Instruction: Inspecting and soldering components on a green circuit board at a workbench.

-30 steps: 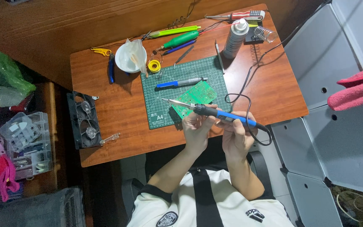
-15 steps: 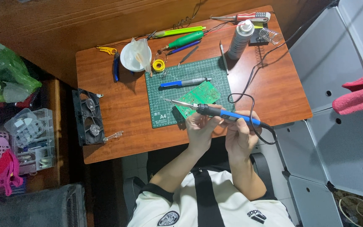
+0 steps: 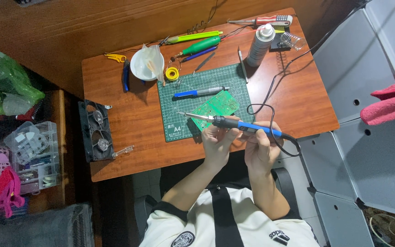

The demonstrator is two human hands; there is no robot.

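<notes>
Both hands hold a blue-and-black soldering iron [image 3: 234, 123] level above the near edge of the wooden worktop [image 3: 298, 96]. The left hand [image 3: 216, 142] has its grip closed around the black front section of the iron, just behind the metal tip, with the fingers curled under the barrel. The right hand [image 3: 260, 148] has its grip closed around the blue rear section of the handle. The metal tip points toward the person's left and hangs over the near part of the green cutting mat [image 3: 206, 103]. A black cable [image 3: 270, 98] leaves the rear of the iron, loops beside the right hand and runs across the worktop toward its far edge.

A green circuit board [image 3: 216, 107] lies on the mat, just beyond the iron's tip and apart from it. A blue pen-shaped tool [image 3: 197, 92] lies on the mat beyond the board. A white bowl [image 3: 146, 64] and a small yellow reel [image 3: 172, 73] rest at the mat's far left corner. A white bottle [image 3: 260, 43] stands at the far right of the mat, near a coiled wire stand [image 3: 291, 41]. A black twin-fan frame [image 3: 96, 130] lies at the worktop's left edge.
</notes>
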